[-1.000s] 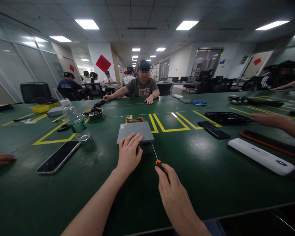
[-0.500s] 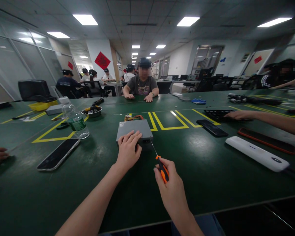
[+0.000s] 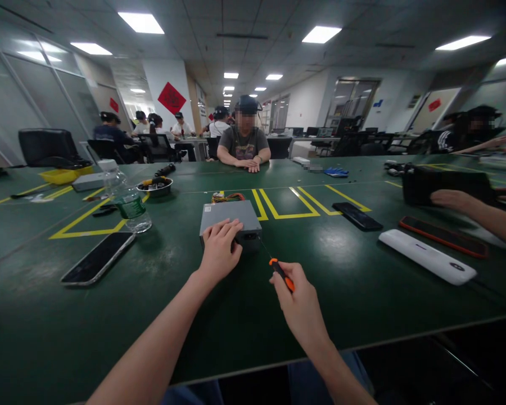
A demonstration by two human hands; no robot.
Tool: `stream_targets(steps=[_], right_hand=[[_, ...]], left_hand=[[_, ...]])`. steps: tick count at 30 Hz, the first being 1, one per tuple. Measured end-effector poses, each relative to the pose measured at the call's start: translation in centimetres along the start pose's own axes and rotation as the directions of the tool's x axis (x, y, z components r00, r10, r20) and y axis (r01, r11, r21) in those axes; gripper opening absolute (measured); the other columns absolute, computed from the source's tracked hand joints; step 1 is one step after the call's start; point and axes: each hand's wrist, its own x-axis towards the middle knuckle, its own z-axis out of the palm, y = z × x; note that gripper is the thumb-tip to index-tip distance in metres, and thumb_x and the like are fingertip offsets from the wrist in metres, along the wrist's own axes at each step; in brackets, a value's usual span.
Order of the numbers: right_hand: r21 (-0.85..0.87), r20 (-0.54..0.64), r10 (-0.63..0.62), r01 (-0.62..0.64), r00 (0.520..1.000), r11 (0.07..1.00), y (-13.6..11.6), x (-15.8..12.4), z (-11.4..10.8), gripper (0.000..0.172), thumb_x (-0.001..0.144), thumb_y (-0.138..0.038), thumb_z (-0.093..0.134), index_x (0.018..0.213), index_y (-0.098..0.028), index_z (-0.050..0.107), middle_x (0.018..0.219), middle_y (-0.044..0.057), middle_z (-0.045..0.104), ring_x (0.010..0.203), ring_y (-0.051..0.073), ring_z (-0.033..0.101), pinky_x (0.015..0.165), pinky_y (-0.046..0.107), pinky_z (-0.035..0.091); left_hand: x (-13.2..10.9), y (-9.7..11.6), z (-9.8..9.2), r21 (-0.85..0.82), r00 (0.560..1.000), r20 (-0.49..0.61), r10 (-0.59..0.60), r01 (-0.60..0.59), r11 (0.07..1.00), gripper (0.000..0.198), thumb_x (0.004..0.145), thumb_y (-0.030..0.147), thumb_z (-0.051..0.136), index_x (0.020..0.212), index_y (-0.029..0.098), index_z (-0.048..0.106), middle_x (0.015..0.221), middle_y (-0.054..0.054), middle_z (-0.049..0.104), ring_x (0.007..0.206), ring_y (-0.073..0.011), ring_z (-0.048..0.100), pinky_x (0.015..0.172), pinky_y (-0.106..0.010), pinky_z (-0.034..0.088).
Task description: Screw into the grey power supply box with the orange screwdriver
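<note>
A grey metal box (image 3: 231, 215) with coloured wires at its far end lies on the green table (image 3: 354, 292) in front of me. My left hand (image 3: 218, 249) rests on the box's near edge, fingers laid flat over its top. My right hand (image 3: 298, 304) is closed round an orange-and-black screwdriver (image 3: 281, 273). The thin shaft slants up and left, and its tip meets the box's near right corner.
A phone (image 3: 98, 257) and a water bottle (image 3: 126, 199) lie to the left. A black phone (image 3: 357, 215), a red-edged phone (image 3: 442, 236) and a white bar (image 3: 427, 256) lie to the right. Another person's hand (image 3: 449, 198) holds a black object there. A person (image 3: 243, 142) sits opposite.
My right hand has tilted the screwdriver so more of its orange handle shows. The person on the right lifted a black object off the table. The person opposite drew both hands together.
</note>
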Motion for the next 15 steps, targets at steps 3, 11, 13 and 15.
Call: stream_targets(steps=[3,11,13,15], right_hand=[[0.485,0.069,0.254,-0.255,0.965,0.836,-0.3,-0.2,1.1,0.026,0.077,-0.041,0.054,0.089,-0.019,0.048,0.07,-0.002,0.056,0.038,0.003,0.036,0.035,0.016,0.025],[0.504,0.011,0.335,-0.294,0.942,0.812,-1.3,-0.1,1.5,0.029,0.068,-0.027,0.057,0.093,-0.018,0.046,0.08,0.0,0.052,0.045,0.004,0.042,0.037,0.018,0.034],[0.216,-0.116,0.114,-0.087,0.987,0.972,-1.2,-0.2,1.0,0.035,0.067,-0.019,0.055,0.1,-0.019,0.045,0.092,0.004,0.051,0.067,0.012,0.056,0.054,0.025,0.049],[-0.09,-0.127,-0.145,0.134,0.981,0.987,-1.1,-0.5,0.6,0.032,0.071,-0.015,0.05,0.102,-0.019,0.047,0.099,0.007,0.049,0.086,0.018,0.059,0.07,0.031,0.052]], left_hand=[[0.0,0.1,-0.1,-0.005,1.0,0.004,0.003,-0.003,1.0,0.043,0.072,0.014,0.048,0.113,0.027,0.052,0.126,0.001,0.054,0.118,-0.0226,0.042,0.095,-0.042,0.028],[-0.1,0.4,-0.5,-0.014,1.0,0.003,-0.006,0.006,1.0,0.045,0.073,0.012,0.045,0.115,0.026,0.052,0.125,0.0,0.054,0.118,-0.0226,0.043,0.095,-0.043,0.028],[-0.1,0.4,-0.5,-0.014,1.0,0.0,-0.005,0.005,1.0,0.045,0.073,0.012,0.045,0.115,0.026,0.051,0.125,0.0,0.054,0.118,-0.0223,0.043,0.096,-0.043,0.028],[-0.1,0.4,-0.5,-0.012,1.0,0.002,-0.009,0.01,1.0,0.046,0.073,0.011,0.045,0.116,0.026,0.051,0.126,-0.001,0.054,0.118,-0.0226,0.043,0.096,-0.044,0.028]])
